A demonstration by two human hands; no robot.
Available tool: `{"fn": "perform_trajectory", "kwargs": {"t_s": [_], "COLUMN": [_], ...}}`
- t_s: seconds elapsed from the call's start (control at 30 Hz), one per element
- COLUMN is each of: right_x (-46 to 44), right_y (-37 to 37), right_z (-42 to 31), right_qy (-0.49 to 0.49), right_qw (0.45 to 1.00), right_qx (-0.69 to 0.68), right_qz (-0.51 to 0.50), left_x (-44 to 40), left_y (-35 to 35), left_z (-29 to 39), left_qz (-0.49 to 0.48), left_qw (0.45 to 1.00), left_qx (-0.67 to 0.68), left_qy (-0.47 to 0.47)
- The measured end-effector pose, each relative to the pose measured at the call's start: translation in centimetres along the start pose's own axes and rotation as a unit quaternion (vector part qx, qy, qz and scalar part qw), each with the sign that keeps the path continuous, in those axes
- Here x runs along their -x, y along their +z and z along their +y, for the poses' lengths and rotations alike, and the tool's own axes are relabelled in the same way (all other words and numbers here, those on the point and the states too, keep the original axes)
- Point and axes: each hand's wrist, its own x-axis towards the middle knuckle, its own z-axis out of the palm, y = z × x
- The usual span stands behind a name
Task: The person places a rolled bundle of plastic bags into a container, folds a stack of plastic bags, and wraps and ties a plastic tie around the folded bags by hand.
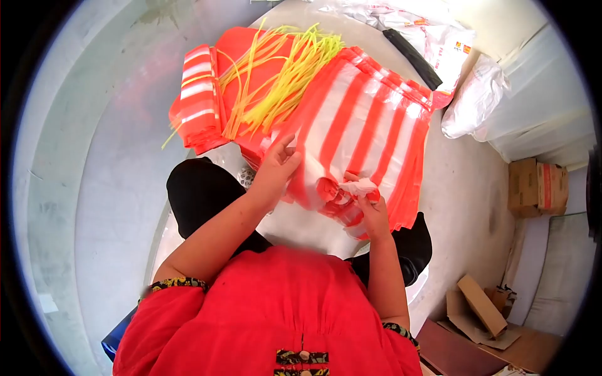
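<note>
A thick stack of red-and-white striped plastic sheets or bags (370,119) lies in front of me. My left hand (280,164) rests at the stack's left edge, fingers apart, with nothing gripped. Near the lower edge, my right hand (371,203) is closed round a crumpled piece of the striped plastic (359,188). Yellow-green strips (288,81) lie in a loose bunch over red plastic (238,47) left of the stack. Further left is a rolled striped bundle (199,100) with a yellow strip around it.
A black roll (412,59) and white printed sacks (439,41) lie beyond the stack. A white plastic bag (475,97) is to their right. Cardboard boxes (538,188) stand at the right, with opened cardboard (480,313) at the lower right. My knees flank the stack's near side.
</note>
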Motion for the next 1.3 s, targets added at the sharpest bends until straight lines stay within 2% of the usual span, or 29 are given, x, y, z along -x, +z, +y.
{"fn": "perform_trajectory", "kwargs": {"t_s": [0.1, 0.23, 0.27, 0.33, 0.4, 0.47, 0.5, 0.57, 0.67, 0.77, 0.87, 0.97, 1.07, 1.2, 1.3], "right_x": [-0.2, -0.2, -0.3, -0.6, -0.9, -0.6, -0.1, 0.6, 0.4, 0.3, -0.2, 0.4, 0.6, 1.6, 2.1], "right_y": [0.2, 1.2, 1.0, 0.3, 0.5, 1.1, 2.0, 4.0, 7.3, 10.1, 12.2, 13.1, 12.0, 9.4, 6.4], "right_z": [0.4, 0.6, 0.5, 0.2, 0.1, -0.1, -1.0, -2.7, -2.7, -2.2, -1.1, -1.1, -3.0, -3.2, -1.0], "right_qy": [-0.020, -0.064, -0.112, -0.204, -0.242, -0.269, -0.269, -0.271, -0.395, -0.480, -0.567, -0.561, -0.504, -0.375, -0.192], "right_qw": [1.000, 0.998, 0.988, 0.931, 0.932, 0.927, 0.912, 0.872, 0.774, 0.714, 0.672, 0.679, 0.742, 0.838, 0.920], "right_qx": [-0.004, 0.013, 0.107, 0.291, 0.262, 0.259, 0.309, 0.408, 0.493, 0.507, 0.476, 0.473, 0.438, 0.388, 0.290], "right_qz": [-0.008, 0.001, -0.026, -0.083, -0.072, -0.035, -0.023, -0.001, -0.031, -0.058, -0.021, -0.031, -0.050, 0.084, 0.180], "left_x": [0.0, 2.7, 3.6, 4.8, 5.3, 5.2, 5.1, 5.5, 5.7, 5.7, 6.0, 5.9, 5.6, 4.5, 4.4], "left_y": [-1.4, -2.4, -2.4, -2.8, -3.6, -5.4, -5.9, -5.0, -4.3, -4.2, -3.5, -4.0, -3.6, -4.6, -3.6], "left_z": [0.1, 0.5, 1.0, 1.0, 0.2, -0.9, -1.2, 0.2, 1.4, 1.7, 2.2, 2.0, 2.0, -0.2, -0.6], "left_qz": [-0.045, -0.015, -0.015, -0.013, -0.011, -0.017, -0.021, -0.025, -0.038, -0.046, -0.044, -0.054, -0.041, -0.031, -0.028], "left_qw": [0.997, 0.981, 0.975, 0.968, 0.971, 0.959, 0.952, 0.966, 0.976, 0.980, 0.981, 0.975, 0.971, 0.962, 0.937], "left_qx": [-0.025, -0.173, -0.206, -0.235, -0.227, -0.276, -0.300, -0.243, -0.185, -0.146, -0.121, -0.160, -0.206, -0.272, -0.334], "left_qy": [-0.049, -0.084, -0.085, -0.082, -0.076, -0.064, -0.060, -0.088, -0.111, -0.124, -0.145, -0.142, -0.110, 0.019, 0.095]}}
